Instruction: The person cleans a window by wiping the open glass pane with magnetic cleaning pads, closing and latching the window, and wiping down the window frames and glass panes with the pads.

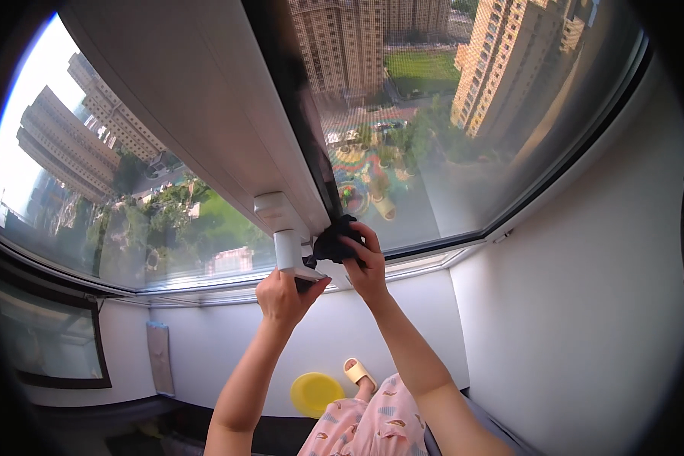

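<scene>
- Black cloth (334, 242) is bunching up beside the dark strip (317, 156) at the lower end of the white window frame (197, 91).
- Right hand (367, 275): fingers are gripping the cloth, thumb side partly hidden by it.
- Left hand (280, 298): thumb is pointing toward the frame's bottom corner, just below the white handle (286, 250); its other fingers are hiding, so I cannot tell whether they are gripping.
- Farther out, the glass (425, 190) is showing tall buildings and greenery far below.
- Low down, a yellow round object (317, 394) is sitting near a pale slipper (359, 373).
- Risk (judgement): loose folds could be snagging on the handle or corner, tugging the cloth from the right fingers.
- Risk (judgement): if the frame is hanging free, an uneven push could be swinging it and pinching the left fingers.
</scene>
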The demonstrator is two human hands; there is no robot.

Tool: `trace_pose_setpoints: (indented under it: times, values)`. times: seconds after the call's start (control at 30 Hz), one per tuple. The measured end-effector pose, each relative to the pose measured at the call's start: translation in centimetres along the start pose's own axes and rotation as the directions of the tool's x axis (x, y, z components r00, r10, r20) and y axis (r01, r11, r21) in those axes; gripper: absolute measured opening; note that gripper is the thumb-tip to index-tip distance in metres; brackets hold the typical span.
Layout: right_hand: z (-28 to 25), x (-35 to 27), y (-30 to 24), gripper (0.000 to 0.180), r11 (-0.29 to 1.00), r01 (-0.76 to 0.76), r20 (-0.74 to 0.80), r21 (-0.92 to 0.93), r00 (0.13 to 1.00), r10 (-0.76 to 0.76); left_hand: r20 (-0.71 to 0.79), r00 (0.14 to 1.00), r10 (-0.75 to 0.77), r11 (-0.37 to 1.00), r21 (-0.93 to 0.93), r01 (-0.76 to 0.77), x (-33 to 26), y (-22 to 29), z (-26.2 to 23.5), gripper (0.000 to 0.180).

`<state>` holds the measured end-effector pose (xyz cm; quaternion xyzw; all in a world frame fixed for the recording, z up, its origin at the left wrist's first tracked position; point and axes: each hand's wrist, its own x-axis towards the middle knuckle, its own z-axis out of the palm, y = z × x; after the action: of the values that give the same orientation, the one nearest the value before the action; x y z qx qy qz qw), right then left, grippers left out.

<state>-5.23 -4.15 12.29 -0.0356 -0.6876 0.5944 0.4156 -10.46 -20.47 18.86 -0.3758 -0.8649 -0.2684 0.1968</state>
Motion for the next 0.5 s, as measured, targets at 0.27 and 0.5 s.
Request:
trace_pose_setpoints:
  times: [0.27,0.5]
  values:
    - [4.6,-6.3,9.7,0.026,0.935,0.127,-0.248,-0.331,0.944,-0.216,0.127,0.928,-0.351,0.894,-0.248,0.372,-11.1,-2.9,2.7,0.016]
    - [1.1,-14.8,21.1,0.021,0.87,-0.071,-0.16,-0.488,0.987,-0.009,0.207,0.878,-0.432,0.789,-0.385,0.479,-10.9,-1.5,9.0,0.011]
